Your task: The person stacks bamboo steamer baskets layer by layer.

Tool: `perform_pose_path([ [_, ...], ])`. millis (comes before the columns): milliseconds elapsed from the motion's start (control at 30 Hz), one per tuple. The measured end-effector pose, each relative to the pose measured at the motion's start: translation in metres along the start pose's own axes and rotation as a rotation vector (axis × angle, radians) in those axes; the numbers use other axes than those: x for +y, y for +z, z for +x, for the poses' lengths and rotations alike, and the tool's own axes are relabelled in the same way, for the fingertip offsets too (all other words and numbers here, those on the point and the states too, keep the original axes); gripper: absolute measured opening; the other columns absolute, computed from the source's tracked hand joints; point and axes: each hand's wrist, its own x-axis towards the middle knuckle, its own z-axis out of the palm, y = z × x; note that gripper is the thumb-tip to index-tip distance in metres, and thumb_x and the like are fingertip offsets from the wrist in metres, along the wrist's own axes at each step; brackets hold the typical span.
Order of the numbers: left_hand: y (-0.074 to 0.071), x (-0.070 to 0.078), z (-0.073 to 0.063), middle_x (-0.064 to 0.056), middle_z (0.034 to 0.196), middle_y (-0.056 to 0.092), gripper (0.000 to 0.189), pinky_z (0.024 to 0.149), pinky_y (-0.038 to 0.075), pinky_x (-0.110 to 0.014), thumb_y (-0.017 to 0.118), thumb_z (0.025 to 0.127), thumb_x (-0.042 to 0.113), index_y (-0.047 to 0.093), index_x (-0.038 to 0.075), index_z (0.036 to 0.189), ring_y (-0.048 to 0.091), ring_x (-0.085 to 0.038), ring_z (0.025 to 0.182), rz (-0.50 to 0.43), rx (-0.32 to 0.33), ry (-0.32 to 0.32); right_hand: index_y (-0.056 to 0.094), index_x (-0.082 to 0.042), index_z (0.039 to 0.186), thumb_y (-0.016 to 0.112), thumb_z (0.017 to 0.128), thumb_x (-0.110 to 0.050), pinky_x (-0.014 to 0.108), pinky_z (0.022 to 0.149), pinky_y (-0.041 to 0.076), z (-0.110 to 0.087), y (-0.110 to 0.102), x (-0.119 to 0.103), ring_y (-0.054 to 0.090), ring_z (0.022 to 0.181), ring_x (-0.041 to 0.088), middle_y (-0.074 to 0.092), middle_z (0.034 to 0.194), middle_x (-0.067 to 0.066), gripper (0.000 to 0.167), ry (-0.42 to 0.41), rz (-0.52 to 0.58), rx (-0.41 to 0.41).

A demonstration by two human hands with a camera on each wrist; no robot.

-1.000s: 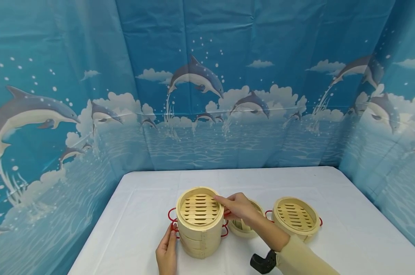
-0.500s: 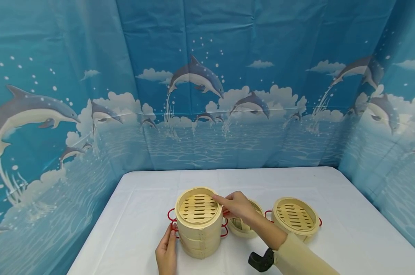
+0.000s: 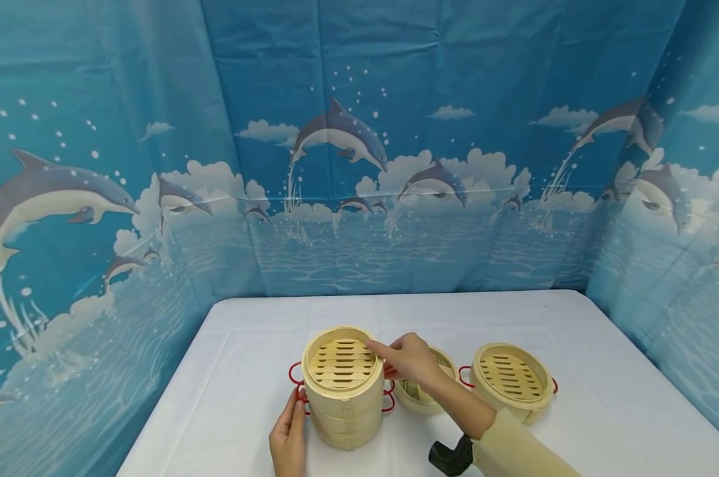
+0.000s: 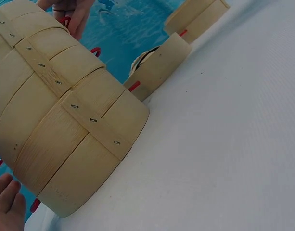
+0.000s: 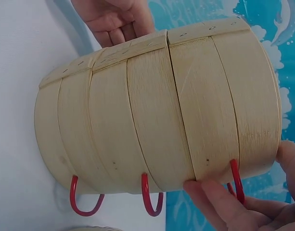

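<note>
A stack of three round bamboo steamers (image 3: 345, 424) with red side handles stands upright on the white-covered table. My right hand (image 3: 412, 358) grips the right side of the top steamer (image 3: 341, 364), its thumb over the rim and its fingers below; in the right wrist view these fingers (image 5: 219, 202) are around a red handle. On the stack's left side my left hand (image 3: 289, 434) touches the wall by the red handles with fingers fairly straight. The left wrist view shows those fingertips (image 4: 10, 192) beside the lower tiers. The top steamer's slatted base looks bare.
Just right of the stack, partly behind my right forearm, sits a low bamboo steamer (image 3: 420, 402) with unclear contents. Farther right is another bamboo steamer (image 3: 514, 377) with red handles. A black device (image 3: 451, 457) sits at my right wrist. A dolphin-print curtain (image 3: 359, 252) hangs behind the table.
The top steamer and my right hand have shifted slightly to the left. My left hand stays in nearly the same spot.
</note>
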Motion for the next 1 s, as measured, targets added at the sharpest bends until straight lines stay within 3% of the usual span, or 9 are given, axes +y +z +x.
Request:
perform_pose_path([
  [167, 0.0, -0.001, 0.001, -0.018, 0.122, 0.054, 0.041, 0.086, 0.039, -0.006, 0.051, 0.096, 0.019, 0.049, -0.01, 0.125, 0.049, 0.007, 0.104, -0.008, 0.008, 0.02, 0.068, 0.005, 0.079, 0.064, 0.083, -0.046, 0.034, 0.057, 0.057, 0.001, 0.0, 0.002, 0.063, 0.059, 0.018, 0.063, 0.065, 0.007, 0.051, -0.003, 0.008, 0.001],
  [400, 0.001, -0.002, 0.0, -0.016, 0.123, 0.055, 0.042, 0.084, 0.039, -0.006, 0.051, 0.096, 0.022, 0.05, -0.008, 0.126, 0.048, 0.009, 0.102, 0.022, 0.012, -0.002, 0.061, 0.011, 0.103, 0.061, 0.081, -0.056, 0.039, 0.067, 0.056, -0.003, -0.017, 0.014, 0.063, 0.073, 0.021, 0.064, 0.082, 0.01, 0.071, 0.043, 0.054, -0.009],
  [567, 0.0, -0.001, 0.0, -0.016, 0.123, 0.054, 0.043, 0.082, 0.04, -0.005, 0.051, 0.096, 0.022, 0.05, -0.008, 0.126, 0.048, 0.01, 0.101, 0.029, 0.022, -0.01, 0.058, 0.012, 0.109, 0.062, 0.082, -0.052, 0.04, 0.074, 0.055, -0.004, -0.052, 0.025, 0.063, 0.083, 0.025, 0.065, 0.09, 0.014, 0.069, 0.076, 0.042, -0.017],
  [733, 0.001, -0.002, 0.0, -0.016, 0.123, 0.054, 0.042, 0.083, 0.04, -0.006, 0.05, 0.096, 0.022, 0.049, -0.007, 0.126, 0.048, 0.009, 0.102, 0.019, 0.014, -0.017, 0.054, 0.013, 0.115, 0.06, 0.086, -0.046, 0.042, 0.079, 0.052, -0.008, -0.099, 0.051, 0.059, 0.094, 0.033, 0.062, 0.101, 0.018, 0.066, 0.052, -0.03, -0.002],
  [1000, 0.0, -0.003, -0.003, -0.017, 0.123, 0.054, 0.042, 0.081, 0.042, -0.006, 0.05, 0.097, 0.021, 0.048, -0.009, 0.126, 0.048, 0.01, 0.101, 0.034, 0.032, -0.049, 0.051, 0.015, 0.117, 0.054, 0.088, -0.048, 0.049, 0.08, 0.048, -0.021, -0.163, 0.112, 0.05, 0.102, 0.042, 0.055, 0.112, 0.031, 0.07, 0.049, -0.295, 0.192],
])
